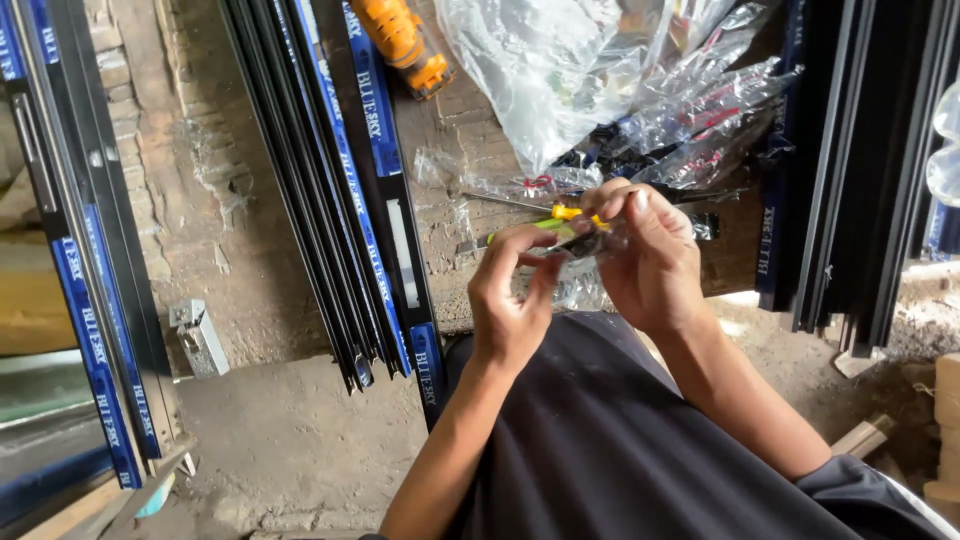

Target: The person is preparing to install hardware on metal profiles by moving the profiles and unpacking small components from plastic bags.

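- My left hand (507, 300) and right hand (650, 262) are raised close together over my lap, both pinching one small crumpled clear plastic packet (588, 243) between the fingertips.
- Left hand: thumb and forefinger closed on the packet's left end. Right hand: fingers curled over its right end, so most of the packet is covered; I cannot make out what is inside, only something dark.
- Just behind the packet lies a screwdriver with a yellow-green handle and thin metal shaft (520, 206); the handle is partly hidden by my fingers, and I cannot tell whether it touches them.
- It lies on a worn, dusty brown table (455, 125), whose near edge is cut off from view by my dark trousers (590, 430).
- Beyond my hands: a heap of clear plastic bags (560, 60) with small dark parts in them, too tangled to identify.
- Top edge: an orange tool (405, 35), cropped by the frame.
- Left of the table: a bundle of long black metal profiles with blue protective tape (345, 190), ends pointing toward me, upper ends out of view.
- Right: more black profiles (860, 170), also cut off at the top.
- On the dirt floor (270, 430): a small grey metal bracket (200, 338), details unclear.
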